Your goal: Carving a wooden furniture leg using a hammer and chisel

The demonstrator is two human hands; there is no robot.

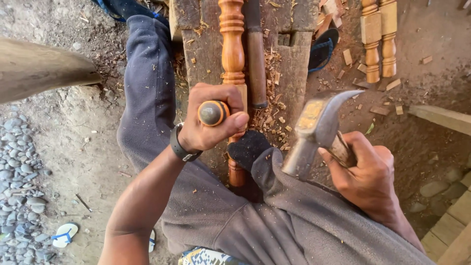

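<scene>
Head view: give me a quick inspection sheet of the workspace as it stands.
Surface: rough wooden bench, strewn with chips.
Job's things: turned wooden spindle lying along the bench; chisel handle; claw hammer.
Clutter: wood chips; second chisel beside the spindle.
Hands: left hand grips the chisel handle; right hand holds the hammer raised.
Cables: nothing seen.
Surroundings: dirt floor, pebbles, two more spindles, sandal.
</scene>
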